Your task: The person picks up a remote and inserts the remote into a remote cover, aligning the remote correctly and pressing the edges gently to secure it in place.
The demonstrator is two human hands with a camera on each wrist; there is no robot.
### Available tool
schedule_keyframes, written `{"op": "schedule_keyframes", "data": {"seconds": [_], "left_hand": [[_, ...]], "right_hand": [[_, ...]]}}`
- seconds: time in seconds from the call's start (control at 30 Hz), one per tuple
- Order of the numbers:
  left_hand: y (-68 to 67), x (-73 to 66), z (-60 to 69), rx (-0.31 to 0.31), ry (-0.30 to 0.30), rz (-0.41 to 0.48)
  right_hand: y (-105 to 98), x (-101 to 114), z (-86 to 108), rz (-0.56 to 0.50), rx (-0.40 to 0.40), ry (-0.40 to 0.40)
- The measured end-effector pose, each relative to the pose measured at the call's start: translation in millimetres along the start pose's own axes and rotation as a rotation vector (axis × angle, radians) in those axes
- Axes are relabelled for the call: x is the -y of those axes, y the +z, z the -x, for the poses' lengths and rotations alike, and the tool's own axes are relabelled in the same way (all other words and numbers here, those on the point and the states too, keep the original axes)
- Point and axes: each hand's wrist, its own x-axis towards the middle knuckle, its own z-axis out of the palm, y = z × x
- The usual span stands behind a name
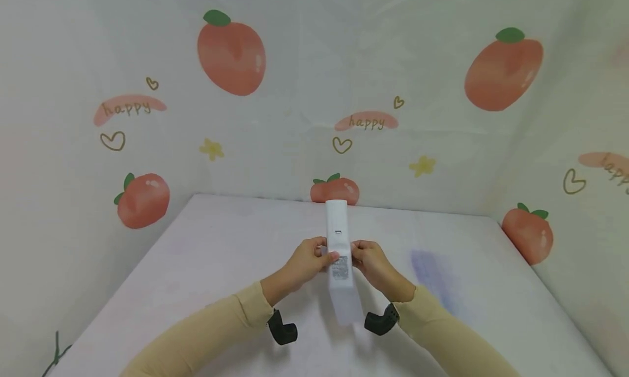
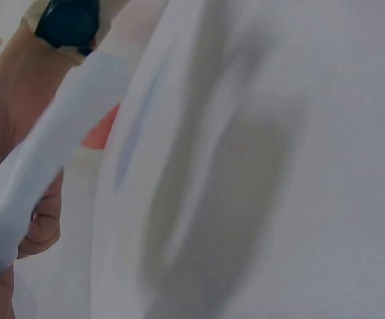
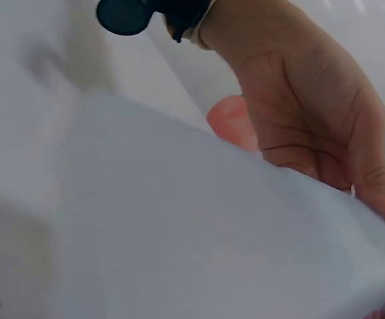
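Observation:
A slim white device (image 1: 338, 224) with a small port and a grey printed label (image 1: 340, 269) on its narrow side stands between my hands, seemingly tilted in the head view. My left hand (image 1: 301, 265) pinches its left side, thumb lying across the narrow side near the label. On the opposite side, my right hand (image 1: 377, 266) grips it with bent fingers. A broad plain face of the device (image 3: 199, 219) fills much of the right wrist view, with the left hand (image 3: 312, 100) beyond it. In the left wrist view, the device (image 2: 49, 143) partly hides the right hand (image 2: 19, 119).
Beneath is a white-covered table (image 1: 221, 246) with a bluish patch (image 1: 432, 276) at the right. A white cloth printed with fruit (image 1: 232, 57) hangs behind and at both sides. Black wrist cameras (image 1: 282, 329) jut inward from both sleeves.

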Motion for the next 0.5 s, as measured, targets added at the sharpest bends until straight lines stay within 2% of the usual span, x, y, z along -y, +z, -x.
{"op": "schedule_keyframes", "data": {"seconds": [0.17,0.3,0.5], "left_hand": [[-4.1,0.5,-0.2,-0.045,0.061,0.018],[-5.9,-0.1,-0.1,-0.072,0.105,0.0],[-4.5,-1.1,2.7,-0.076,0.147,-0.156]], "right_hand": [[-1,-3,4.3,-0.04,0.07,-0.029],[0,-3,8.9,-0.069,0.106,-0.069],[0,-4,12.1,-0.059,0.118,-0.069]]}}
